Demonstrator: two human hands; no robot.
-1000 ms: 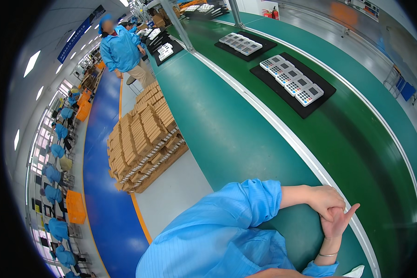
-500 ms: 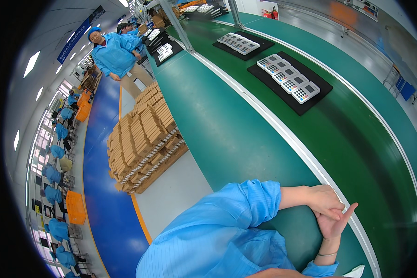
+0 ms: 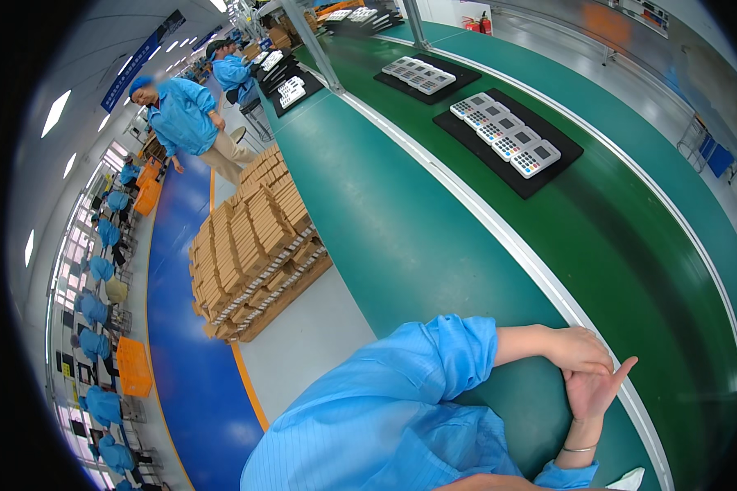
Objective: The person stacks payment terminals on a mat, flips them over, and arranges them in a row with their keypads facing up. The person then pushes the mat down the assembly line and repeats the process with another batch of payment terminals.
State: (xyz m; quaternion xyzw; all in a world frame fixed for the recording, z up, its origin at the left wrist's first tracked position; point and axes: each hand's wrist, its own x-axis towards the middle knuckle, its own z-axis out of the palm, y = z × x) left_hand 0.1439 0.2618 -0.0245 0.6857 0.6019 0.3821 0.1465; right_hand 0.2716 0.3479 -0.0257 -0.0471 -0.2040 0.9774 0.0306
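My left hand (image 3: 579, 349) reaches in from the left over the bench edge, its fingers closed over the fingers of my right hand (image 3: 590, 394). The right hand points upward from its wrist, palm partly showing, one digit stretched out to the upper right. Its other fingers are mostly hidden under the left hand. No tool or part shows in either hand. Both hands are at the pale rail (image 3: 540, 288) between the teal bench (image 3: 401, 237) and the green conveyor belt (image 3: 663, 303). A thin bracelet (image 3: 580, 448) circles the right wrist.
White keypad terminals (image 3: 506, 133) lie in a row on a black mat (image 3: 540, 182) on the belt; another loaded mat (image 3: 424, 96) is farther off. Small brown cartons (image 3: 250, 237) are stacked left of the bench. A person in blue (image 3: 180, 119) stands beyond them. A white scrap (image 3: 630, 479) lies near me.
The loaded mats have shifted slightly away to the far left. My left fingers have slid a little along the right hand. The standing person has moved left and turned.
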